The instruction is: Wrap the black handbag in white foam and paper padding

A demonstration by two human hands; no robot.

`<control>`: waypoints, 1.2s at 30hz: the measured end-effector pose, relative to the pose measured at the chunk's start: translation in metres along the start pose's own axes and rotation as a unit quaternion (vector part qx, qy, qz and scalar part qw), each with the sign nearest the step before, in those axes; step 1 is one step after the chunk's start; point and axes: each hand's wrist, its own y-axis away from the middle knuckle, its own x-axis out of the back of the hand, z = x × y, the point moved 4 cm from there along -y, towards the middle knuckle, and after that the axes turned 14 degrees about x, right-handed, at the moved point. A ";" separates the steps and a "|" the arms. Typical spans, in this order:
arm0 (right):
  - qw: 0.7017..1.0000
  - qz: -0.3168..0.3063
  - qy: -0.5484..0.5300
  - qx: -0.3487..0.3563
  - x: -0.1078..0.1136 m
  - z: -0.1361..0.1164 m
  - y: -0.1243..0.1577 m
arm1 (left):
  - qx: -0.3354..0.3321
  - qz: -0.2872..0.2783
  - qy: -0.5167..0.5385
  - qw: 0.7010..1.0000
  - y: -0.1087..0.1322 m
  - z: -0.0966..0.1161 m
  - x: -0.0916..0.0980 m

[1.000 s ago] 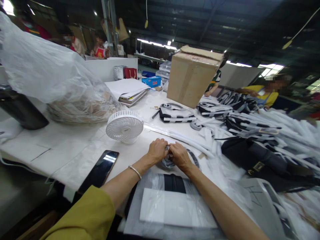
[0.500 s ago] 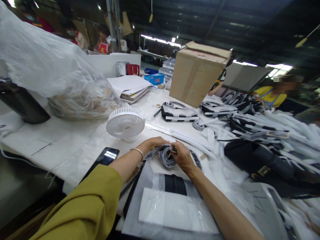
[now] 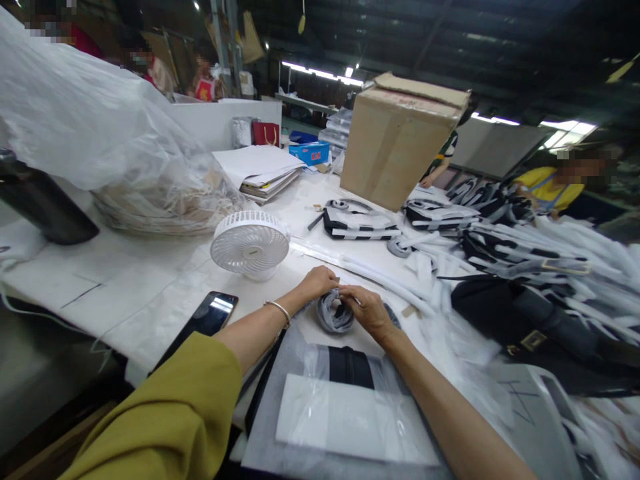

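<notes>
Between my hands is a coiled strap point(image 3: 334, 320) wrapped in grey tissue, standing at the far edge of a wrapped bag point(image 3: 350, 368). My left hand point(image 3: 320, 281), with a bangle at its wrist, has its fingers closed at the coil's upper left side. Fingers of my right hand point(image 3: 369, 310) pinch the coil's top right, partly inside its hole. A small brown piece shows by the left fingertips; I cannot tell what it is. The bag's black middle shows between grey tissue and a white sheet point(image 3: 320, 413) under clear plastic.
A white fan point(image 3: 250, 243) and a phone point(image 3: 210, 317) are left of my hands. Beyond stand a cardboard box point(image 3: 395, 147) and papers point(image 3: 265, 170). More wrapped bags point(image 3: 360, 220) and a black bag point(image 3: 490, 313) lie to the right. A dark bottle point(image 3: 45, 203) is far left. People are farther back.
My left hand has shifted slightly up and right, nearer the coil's top. The strap length that ran along my left wrist no longer shows there; the coil looks more closed.
</notes>
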 end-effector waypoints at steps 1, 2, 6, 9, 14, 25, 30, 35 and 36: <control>1.000 -0.004 -0.012 -0.016 0.000 0.000 -0.001 | -0.004 0.004 -0.012 1.000 0.002 0.001 0.000; 0.999 -0.007 -0.025 -0.033 0.000 -0.001 -0.003 | -0.008 0.007 -0.024 1.000 0.004 0.001 -0.001; 0.991 0.005 -0.066 -0.119 -0.001 0.002 -0.008 | -0.027 0.014 -0.054 0.998 0.012 0.002 -0.003; 0.978 0.011 -0.104 -0.183 0.000 0.007 -0.012 | -0.040 0.021 -0.063 0.997 0.018 0.004 -0.002; 0.959 -0.020 -0.159 -0.233 0.011 0.006 -0.019 | -0.067 0.035 -0.055 0.996 0.030 0.011 0.000; 0.890 -0.066 -0.317 -0.322 0.020 -0.002 -0.018 | -0.129 0.047 0.016 0.990 0.057 0.022 0.007; 0.864 -0.078 -0.352 -0.351 0.021 -0.013 -0.008 | -0.158 0.028 0.020 0.987 0.071 0.023 0.000; 0.860 -0.044 -0.367 -0.353 0.018 -0.021 -0.001 | -0.139 0.019 0.027 0.990 0.076 0.018 0.000; 0.859 -0.039 -0.372 -0.350 0.017 -0.023 0.000 | -0.125 0.009 0.026 0.992 0.076 0.016 0.001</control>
